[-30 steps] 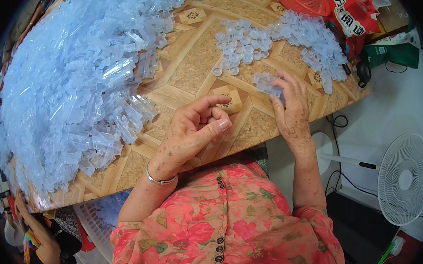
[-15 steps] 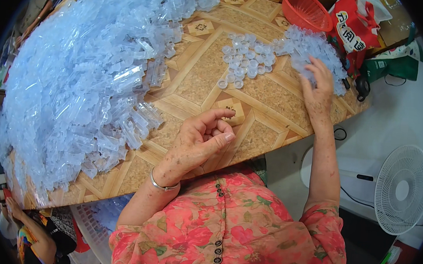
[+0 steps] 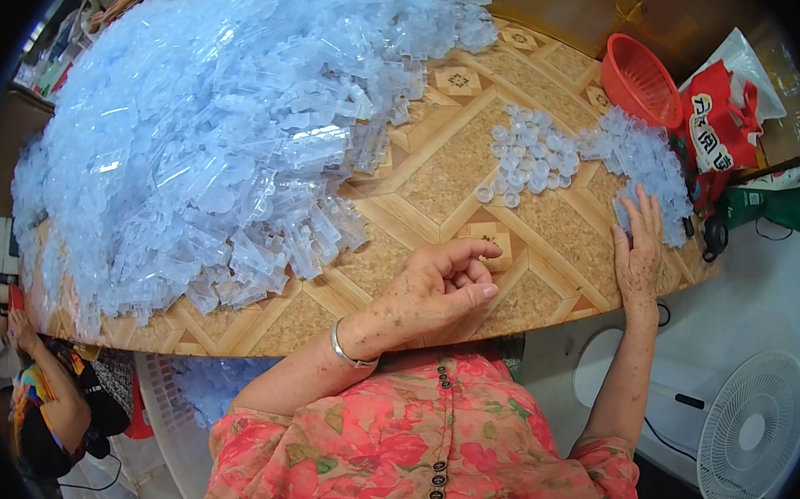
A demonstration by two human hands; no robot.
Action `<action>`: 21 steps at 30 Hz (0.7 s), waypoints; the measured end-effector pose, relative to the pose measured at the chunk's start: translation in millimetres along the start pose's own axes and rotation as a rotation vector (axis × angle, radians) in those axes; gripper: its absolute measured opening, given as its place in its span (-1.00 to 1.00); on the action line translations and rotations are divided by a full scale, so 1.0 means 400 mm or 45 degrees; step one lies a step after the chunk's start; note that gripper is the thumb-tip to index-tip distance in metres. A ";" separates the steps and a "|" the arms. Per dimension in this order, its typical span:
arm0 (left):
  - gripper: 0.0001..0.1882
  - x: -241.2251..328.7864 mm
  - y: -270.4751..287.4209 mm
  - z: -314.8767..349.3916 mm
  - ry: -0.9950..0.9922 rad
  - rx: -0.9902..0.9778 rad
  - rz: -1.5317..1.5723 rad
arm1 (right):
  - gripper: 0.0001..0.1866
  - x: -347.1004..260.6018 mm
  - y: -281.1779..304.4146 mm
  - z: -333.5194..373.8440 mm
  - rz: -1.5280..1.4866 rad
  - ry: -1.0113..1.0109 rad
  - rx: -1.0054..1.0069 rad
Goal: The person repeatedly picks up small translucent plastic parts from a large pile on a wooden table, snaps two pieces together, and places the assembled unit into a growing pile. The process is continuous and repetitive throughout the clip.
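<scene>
Head view: the right hand (image 3: 639, 259) had been shifted to the smaller pile of clear pieces (image 3: 646, 148), which seemed thereby topped up; it was spread open, any hold indiscernible. Above the bench (image 3: 441, 187), the left hand (image 3: 429, 293) was half-curled, nothing seen gripped.

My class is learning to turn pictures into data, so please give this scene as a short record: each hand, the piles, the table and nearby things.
Left hand: over the table, fingers curled, nothing visible in it
Right hand: fingers spread, at the near edge of the small pile
Small pile: clear plastic pieces, table's right side
Big pile: clear plastic pieces, table's left side
Caps: round, clear, loosely grouped left of the small pile
Basket: red, behind the small pile
Fan: white, beyond the table, lower right
</scene>
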State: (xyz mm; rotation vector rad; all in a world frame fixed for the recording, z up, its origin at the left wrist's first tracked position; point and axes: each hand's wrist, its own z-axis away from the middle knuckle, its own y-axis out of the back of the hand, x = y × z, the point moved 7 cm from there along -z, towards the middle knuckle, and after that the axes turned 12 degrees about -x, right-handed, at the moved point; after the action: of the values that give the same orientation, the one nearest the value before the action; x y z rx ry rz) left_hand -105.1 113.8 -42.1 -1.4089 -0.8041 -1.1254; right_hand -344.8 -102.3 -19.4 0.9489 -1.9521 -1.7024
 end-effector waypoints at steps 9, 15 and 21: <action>-0.60 0.024 0.025 0.002 -0.094 0.136 0.307 | -0.52 -0.271 0.091 -0.197 -0.093 0.325 0.162; -0.62 0.013 0.033 0.002 -0.121 0.144 0.404 | -0.50 -0.327 -0.074 -0.528 -0.513 0.272 -0.079; -0.61 0.021 0.034 0.010 -0.075 0.142 0.461 | -0.47 -0.307 -0.198 -0.734 -0.509 0.099 -0.257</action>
State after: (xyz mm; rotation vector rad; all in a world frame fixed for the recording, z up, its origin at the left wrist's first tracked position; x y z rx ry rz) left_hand -89.3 114.4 -38.7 -1.4296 -0.6115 -0.7532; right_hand -42.3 -228.8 -21.5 1.3714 -1.5781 -1.9929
